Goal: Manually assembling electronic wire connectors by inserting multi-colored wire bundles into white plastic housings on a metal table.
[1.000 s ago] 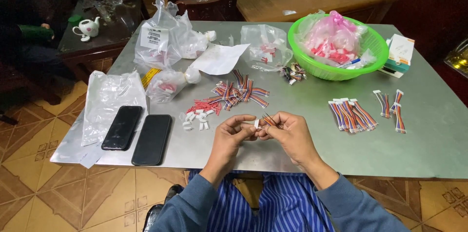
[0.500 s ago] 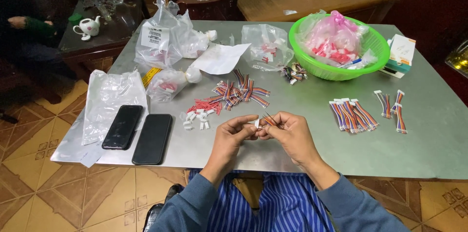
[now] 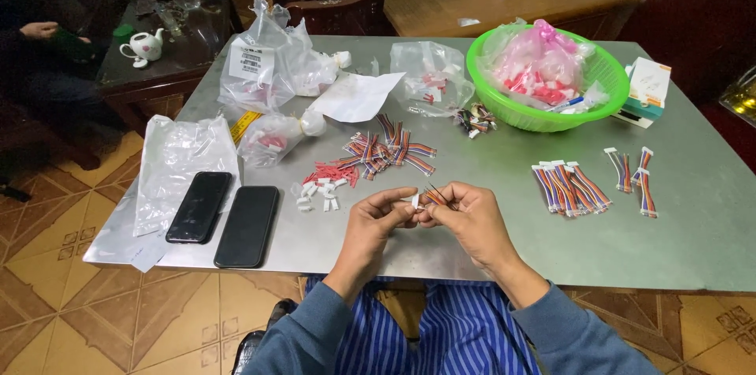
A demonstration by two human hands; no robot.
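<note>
Both grips (image 3: 421, 213) on wire bundle (image 3: 435, 195), up-right.

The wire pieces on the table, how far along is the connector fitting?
Done: a finished row lies to the right. In hand: left hand holds a white connector, right hand a wire strip. Left: loose wire pile and white connectors.
</note>
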